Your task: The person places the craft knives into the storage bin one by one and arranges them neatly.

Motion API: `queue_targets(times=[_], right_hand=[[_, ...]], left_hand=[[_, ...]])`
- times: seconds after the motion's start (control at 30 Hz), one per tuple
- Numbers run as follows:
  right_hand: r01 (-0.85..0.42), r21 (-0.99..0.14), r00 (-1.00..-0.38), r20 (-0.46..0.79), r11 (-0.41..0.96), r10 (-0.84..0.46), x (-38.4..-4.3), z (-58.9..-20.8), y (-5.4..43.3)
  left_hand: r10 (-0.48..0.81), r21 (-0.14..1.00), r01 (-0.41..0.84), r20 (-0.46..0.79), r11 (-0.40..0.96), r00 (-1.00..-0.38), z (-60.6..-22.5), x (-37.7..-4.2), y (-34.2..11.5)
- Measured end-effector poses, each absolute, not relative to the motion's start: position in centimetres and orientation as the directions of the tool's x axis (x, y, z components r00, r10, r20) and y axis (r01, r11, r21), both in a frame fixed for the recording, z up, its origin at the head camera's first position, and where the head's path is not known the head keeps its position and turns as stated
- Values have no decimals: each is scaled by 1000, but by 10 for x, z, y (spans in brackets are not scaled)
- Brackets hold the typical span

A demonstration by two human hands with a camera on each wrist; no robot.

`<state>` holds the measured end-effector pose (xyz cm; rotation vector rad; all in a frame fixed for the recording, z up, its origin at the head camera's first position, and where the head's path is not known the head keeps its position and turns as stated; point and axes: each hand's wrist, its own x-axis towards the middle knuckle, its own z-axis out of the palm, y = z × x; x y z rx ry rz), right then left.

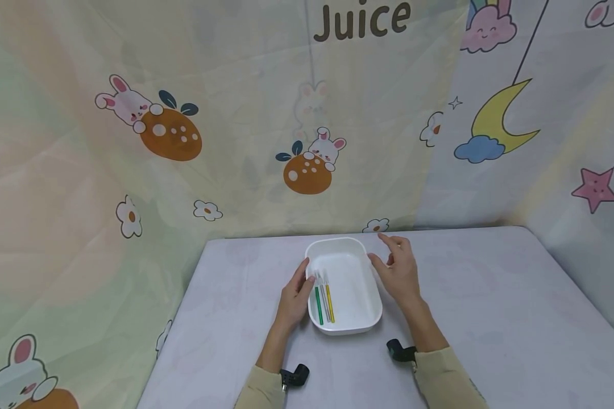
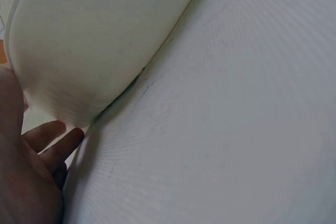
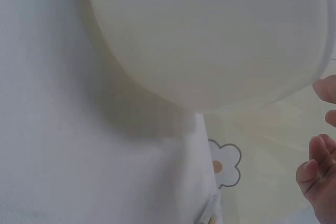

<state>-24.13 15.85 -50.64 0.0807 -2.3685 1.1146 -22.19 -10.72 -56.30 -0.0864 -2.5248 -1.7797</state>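
Note:
A white rectangular tray (image 1: 355,289) with rounded corners stands on the table in the head view. Inside, along its left side, lie three slim utensils with pale, fork-like heads: one green-handled (image 1: 319,307), one grey (image 1: 324,304), one yellow-handled (image 1: 330,304). My left hand (image 1: 293,301) grips the tray's left wall, thumb over the rim and fingers outside. In the left wrist view those fingers (image 2: 60,142) touch the tray's outer side. At the upper right rim, my right hand (image 1: 400,270) touches with the thumb, its other fingers off the tray.
A pale cloth covers the table (image 1: 491,307). Behind it hangs a printed fabric backdrop (image 1: 245,142). In the right wrist view a slim, clear-looking object (image 3: 208,211) lies near the table's edge, partly cut off. Each wrist wears a small black camera (image 1: 295,375).

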Motion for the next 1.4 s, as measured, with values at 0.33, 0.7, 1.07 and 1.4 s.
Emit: queue_targets(times=[0.33,0.7,1.07,1.4], right_hand=[[-174,-725,-895,399,666,201,-242,-508,168],[-90,-751,-924,307,654,226,-242,-510,174],[-58,-729,-951,248,682,185,-245,-517,184],[-6,-713,-975,160,701,154,-247,-522,194]], left_hand=[[14,940,84,84,330,-996,-565,-222,-107],[30,948,119,115,296,-993,-568,-222,-108],[25,950,114,111,290,-993,-568,-223,-108],[21,951,93,91,296,-996,-567,-223,-108]])
